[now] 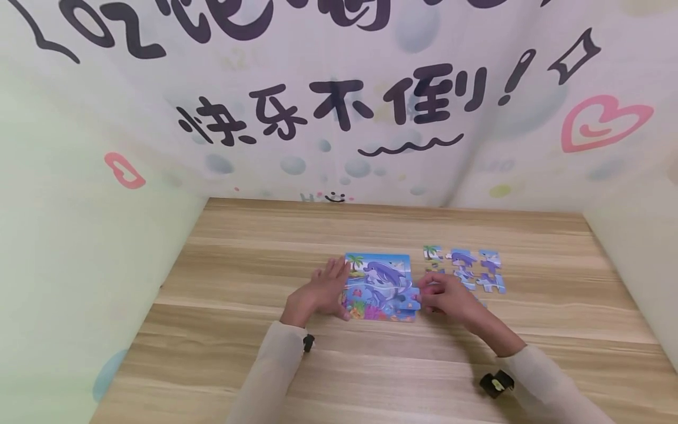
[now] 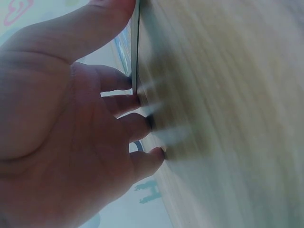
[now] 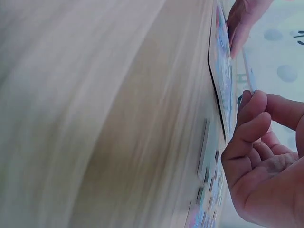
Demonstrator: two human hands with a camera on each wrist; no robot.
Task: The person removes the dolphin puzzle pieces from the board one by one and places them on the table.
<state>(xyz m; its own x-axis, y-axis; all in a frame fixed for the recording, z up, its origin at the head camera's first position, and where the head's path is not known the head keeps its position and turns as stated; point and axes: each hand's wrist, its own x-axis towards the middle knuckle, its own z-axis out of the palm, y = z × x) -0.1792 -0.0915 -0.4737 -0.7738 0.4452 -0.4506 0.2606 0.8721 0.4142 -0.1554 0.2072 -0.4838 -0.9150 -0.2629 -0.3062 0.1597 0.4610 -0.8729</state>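
Note:
A square jigsaw board with a dolphin and sea picture lies flat on the wooden table. My left hand rests along its left side, fingers extended. In the left wrist view, the thumb and fingers touch the edge of the board, and some fingertips meet the table. My right hand pinches a blue puzzle piece between thumb and index finger, over the board's right edge. In the right wrist view that piece appears tilted and raised above the board. The picture beneath it is partly hidden.
Several loose puzzle pieces lie to the right of the board, some covered by my right hand. A printed white curtain hangs behind the wooden table. Pale walls stand at both sides.

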